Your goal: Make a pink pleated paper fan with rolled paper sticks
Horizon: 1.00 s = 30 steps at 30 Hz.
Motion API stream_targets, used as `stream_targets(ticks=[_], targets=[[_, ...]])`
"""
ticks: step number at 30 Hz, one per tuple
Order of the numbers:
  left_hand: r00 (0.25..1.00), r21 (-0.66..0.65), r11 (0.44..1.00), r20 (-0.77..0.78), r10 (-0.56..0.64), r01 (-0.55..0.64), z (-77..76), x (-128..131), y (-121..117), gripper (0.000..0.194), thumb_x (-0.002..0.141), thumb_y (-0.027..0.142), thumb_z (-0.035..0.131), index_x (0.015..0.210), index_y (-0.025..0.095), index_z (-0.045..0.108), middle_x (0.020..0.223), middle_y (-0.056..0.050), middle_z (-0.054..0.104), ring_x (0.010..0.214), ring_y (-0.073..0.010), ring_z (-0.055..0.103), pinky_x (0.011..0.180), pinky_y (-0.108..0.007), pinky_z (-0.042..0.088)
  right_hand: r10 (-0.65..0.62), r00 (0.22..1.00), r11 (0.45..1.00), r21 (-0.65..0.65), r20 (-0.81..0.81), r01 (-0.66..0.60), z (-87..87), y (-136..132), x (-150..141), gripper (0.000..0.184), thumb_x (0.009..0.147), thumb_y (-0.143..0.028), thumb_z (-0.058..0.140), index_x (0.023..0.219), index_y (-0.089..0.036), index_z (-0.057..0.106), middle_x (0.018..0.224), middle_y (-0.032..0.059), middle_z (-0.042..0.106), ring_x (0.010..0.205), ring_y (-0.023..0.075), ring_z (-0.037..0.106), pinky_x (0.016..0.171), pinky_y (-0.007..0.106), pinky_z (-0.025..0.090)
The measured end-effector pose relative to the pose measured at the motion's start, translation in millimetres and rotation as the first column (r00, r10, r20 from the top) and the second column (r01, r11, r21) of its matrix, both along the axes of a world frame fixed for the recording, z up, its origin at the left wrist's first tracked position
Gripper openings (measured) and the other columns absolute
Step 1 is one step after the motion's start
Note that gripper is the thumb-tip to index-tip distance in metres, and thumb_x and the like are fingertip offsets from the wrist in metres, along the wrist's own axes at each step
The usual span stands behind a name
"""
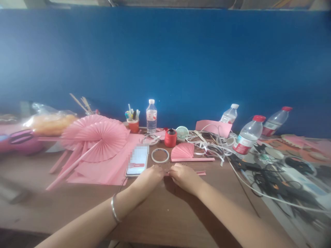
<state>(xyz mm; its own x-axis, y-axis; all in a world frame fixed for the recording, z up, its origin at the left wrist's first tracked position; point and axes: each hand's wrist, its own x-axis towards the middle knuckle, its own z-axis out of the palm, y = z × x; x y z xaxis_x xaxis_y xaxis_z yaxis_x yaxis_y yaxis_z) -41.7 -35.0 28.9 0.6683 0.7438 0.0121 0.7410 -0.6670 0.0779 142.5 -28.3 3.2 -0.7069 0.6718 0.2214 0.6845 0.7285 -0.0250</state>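
Note:
Low over the front of the brown table, both of my hands are closed on a narrow folded pink paper strip [200, 173]. My left hand [152, 175], with a silver bangle on its wrist, pinches the strip's left end. Close beside it, my right hand [184, 178] grips the strip, and the right end sticks out past the knuckles. Most of the strip is hidden by my fingers. Just beyond lie a half-open pleated pink paper fan [183, 151] and a roll of tape [160, 161]. A phone [138, 163] with a lit screen rests next to my left hand.
Finished round pink fans [103, 137] lie on pink sheets at left. Behind stand a water bottle [151, 117], a cup of pens [133, 124], a red container [170, 138] and a small fan [182, 132]. At right are tangled white ribbons [210, 148], more bottles [247, 137] and cables.

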Motion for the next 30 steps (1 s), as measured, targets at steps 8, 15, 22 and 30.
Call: stream_targets(ticks=[8, 15, 22, 30], targets=[[0.996, 0.022, 0.999, 0.078, -0.043, 0.042, -2.8, -19.9, -36.8, 0.041, 0.083, 0.015, 0.033, 0.124, 0.013, 0.042, 0.12, -0.011, 0.053, 0.11, -0.0209, 0.046, 0.099, -0.037, 0.029, -0.038, 0.995, 0.999, -0.011, -0.09, 0.038, 5.8, -15.7, 7.9, 0.021, 0.086, -0.017, 0.041, 0.088, -0.016, 0.062, 0.083, 0.0059, 0.056, 0.084, 0.0171, 0.047, 0.071, 0.027, 0.038], [0.994, -0.01, 1.0, 0.109, 0.015, -0.014, 3.9, -21.5, -39.3, 0.037, 0.084, 0.019, 0.035, 0.118, 0.016, 0.048, 0.117, -0.009, 0.055, 0.108, -0.0207, 0.05, 0.096, -0.038, 0.035, -0.28, 0.924, 0.959, -0.126, -0.259, 0.255, 1.7, -26.4, 67.6, 0.025, 0.087, -0.028, 0.042, 0.08, -0.021, 0.066, 0.08, 0.0037, 0.055, 0.075, 0.0153, 0.05, 0.069, 0.027, 0.039], [0.988, 0.033, 0.992, -0.085, 0.126, -0.124, 11.2, 11.4, -21.1, 0.031, 0.086, 0.027, 0.034, 0.089, 0.013, 0.06, 0.081, -0.014, 0.063, 0.075, -0.0259, 0.062, 0.067, -0.041, 0.047, -0.406, 0.879, 0.914, -0.106, -0.251, 0.392, 0.8, -35.5, 105.3, 0.036, 0.088, -0.025, 0.035, 0.064, -0.019, 0.061, 0.074, 0.0035, 0.056, 0.074, 0.016, 0.052, 0.07, 0.028, 0.04], [0.98, -0.029, 0.982, -0.08, 0.183, -0.186, 22.1, 38.5, 11.5, 0.02, 0.073, 0.009, 0.045, 0.075, 0.01, 0.065, 0.073, -0.016, 0.064, 0.07, -0.0257, 0.062, 0.06, -0.035, 0.046, -0.391, 0.92, 0.918, 0.063, -0.017, 0.391, 27.3, -12.4, 59.3, 0.014, 0.076, -0.019, 0.052, 0.07, -0.014, 0.064, 0.077, 0.0106, 0.06, 0.085, 0.0241, 0.053, 0.076, 0.034, 0.038]])
